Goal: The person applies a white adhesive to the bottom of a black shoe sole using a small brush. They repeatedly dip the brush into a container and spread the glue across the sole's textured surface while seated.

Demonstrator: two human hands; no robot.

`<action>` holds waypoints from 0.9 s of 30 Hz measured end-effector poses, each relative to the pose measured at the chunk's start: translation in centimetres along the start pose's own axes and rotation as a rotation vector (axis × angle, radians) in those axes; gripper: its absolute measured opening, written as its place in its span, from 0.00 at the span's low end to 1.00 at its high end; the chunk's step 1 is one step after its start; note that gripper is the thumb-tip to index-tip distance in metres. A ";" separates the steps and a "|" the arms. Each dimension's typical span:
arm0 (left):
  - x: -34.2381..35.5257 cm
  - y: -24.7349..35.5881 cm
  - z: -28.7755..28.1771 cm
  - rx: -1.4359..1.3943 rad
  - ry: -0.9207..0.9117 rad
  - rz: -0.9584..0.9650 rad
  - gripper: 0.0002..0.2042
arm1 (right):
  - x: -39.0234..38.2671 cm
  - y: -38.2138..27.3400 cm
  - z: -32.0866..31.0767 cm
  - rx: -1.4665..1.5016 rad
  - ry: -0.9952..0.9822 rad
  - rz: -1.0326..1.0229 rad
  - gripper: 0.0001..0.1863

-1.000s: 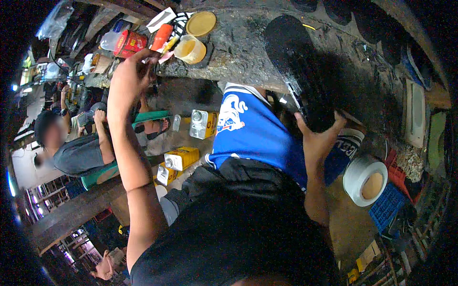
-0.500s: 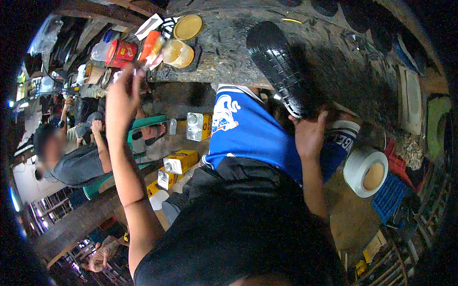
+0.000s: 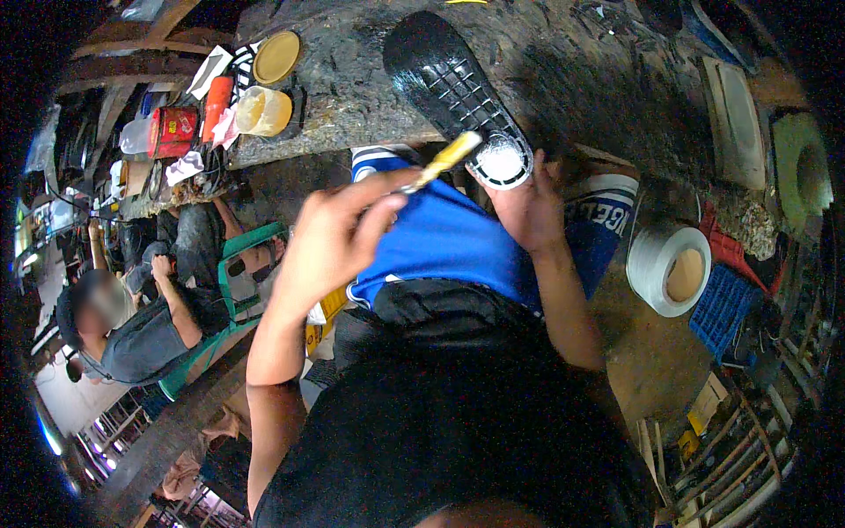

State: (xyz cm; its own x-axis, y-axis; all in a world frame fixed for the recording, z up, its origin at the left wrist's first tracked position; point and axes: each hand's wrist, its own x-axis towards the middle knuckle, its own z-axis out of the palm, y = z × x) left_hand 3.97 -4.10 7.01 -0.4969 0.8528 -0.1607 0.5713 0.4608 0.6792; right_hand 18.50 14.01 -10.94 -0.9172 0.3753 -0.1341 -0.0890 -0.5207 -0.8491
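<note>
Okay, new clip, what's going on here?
A person's left hand holds what looks like a yellow brush, its tip at the near end of a black shoe sole; whether they touch is unclear. The right hand grips the sole by that end. A yellowish tub and a round lid sit on the workbench, toward the left.

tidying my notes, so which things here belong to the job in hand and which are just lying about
Likely in the job: black sole in right hand; yellow brush in left hand; perhaps yellowish tub.

Seemingly lying about: white roll; blue crate; red container.
</note>
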 end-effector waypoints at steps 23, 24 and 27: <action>0.3 -6.3 3.5 0.092 -0.082 0.227 0.07 | -1.3 2.1 -0.7 0.013 0.111 -0.040 0.33; 1.0 -7.0 2.7 0.135 0.034 0.172 0.07 | -1.3 1.8 -0.6 0.093 0.111 -0.017 0.32; 5.3 -9.1 1.6 0.168 0.376 0.146 0.12 | -1.3 1.0 -0.7 -0.204 0.061 -0.026 0.32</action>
State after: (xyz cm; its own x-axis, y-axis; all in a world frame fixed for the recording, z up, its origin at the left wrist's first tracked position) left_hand -2.82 -3.35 -1.20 -0.5885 0.7777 0.2210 0.7362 0.4024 0.5442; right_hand 19.90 13.58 -11.96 -0.8897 0.4358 -0.1360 -0.0265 -0.3467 -0.9376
